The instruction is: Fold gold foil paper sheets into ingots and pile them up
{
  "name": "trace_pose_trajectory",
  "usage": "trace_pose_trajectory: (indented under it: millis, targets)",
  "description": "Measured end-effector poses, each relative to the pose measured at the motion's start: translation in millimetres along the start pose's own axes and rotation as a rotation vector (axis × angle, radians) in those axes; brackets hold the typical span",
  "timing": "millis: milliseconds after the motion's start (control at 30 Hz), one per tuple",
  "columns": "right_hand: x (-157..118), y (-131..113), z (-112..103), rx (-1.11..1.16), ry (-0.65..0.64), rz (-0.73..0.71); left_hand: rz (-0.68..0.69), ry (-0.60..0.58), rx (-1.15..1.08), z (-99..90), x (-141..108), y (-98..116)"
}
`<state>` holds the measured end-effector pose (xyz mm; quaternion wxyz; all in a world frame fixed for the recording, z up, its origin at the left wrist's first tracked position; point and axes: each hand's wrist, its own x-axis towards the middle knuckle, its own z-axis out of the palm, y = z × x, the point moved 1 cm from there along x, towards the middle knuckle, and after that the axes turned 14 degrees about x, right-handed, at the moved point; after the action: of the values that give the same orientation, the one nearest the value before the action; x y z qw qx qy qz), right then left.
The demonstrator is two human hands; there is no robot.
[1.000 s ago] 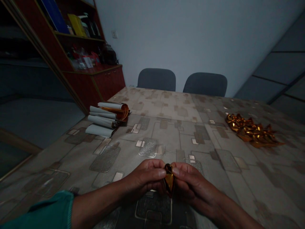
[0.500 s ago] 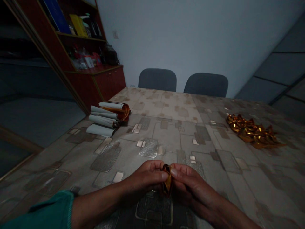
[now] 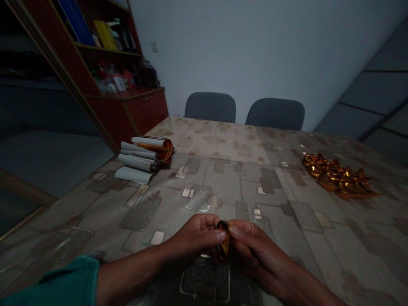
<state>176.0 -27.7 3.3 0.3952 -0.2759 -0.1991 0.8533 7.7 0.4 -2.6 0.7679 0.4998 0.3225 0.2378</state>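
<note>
Between my two hands, above the near side of the table, is a small folded piece of gold foil paper (image 3: pixel 224 245), narrow and pointed at its lower end. My left hand (image 3: pixel 200 233) pinches its left side, the thumb lying over the foil near the top. From the other side my right hand (image 3: pixel 255 243) grips it between thumb and fingers; its lower fingers are in shadow. Off to the right lies a cluster of shiny folded gold foil pieces (image 3: pixel 339 176). At the left sits a stack of bent foil sheets (image 3: pixel 140 159), pale on the back and gold inside.
A patterned cloth covers the table (image 3: pixel 223 170). Two grey chairs (image 3: pixel 210 106) stand at its far edge, before a pale wall. A red-brown cabinet (image 3: pixel 127 108) with shelves of folders and bags is at the back left.
Both hands stay almost in place, still holding the folded foil paper. The foil's upper opening looks slightly altered in shape. The foil stack and the cluster have not moved.
</note>
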Motion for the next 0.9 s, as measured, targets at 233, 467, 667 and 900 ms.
trace_pose_trajectory:
  millis: [233, 467, 667, 900]
  targets:
    - [0.9, -0.5, -0.2, 0.068, -0.029, 0.011, -0.026, 0.021, -0.003, 2.4, -0.9, 3.8]
    - [-0.2, 2.2, -2.4, 0.097, -0.010, 0.027, -0.011, 0.010, -0.022, 0.6, -1.7, 1.3]
    - [-0.9, 4.3, 3.2, 0.077, 0.015, -0.033, 0.035, 0.019, 0.027, 0.1, 0.6, -2.6]
    - [-0.1, 1.5, 3.0, 0.046, -0.003, -0.051, 0.012, -0.016, 0.004, 1.0, -3.6, 6.6]
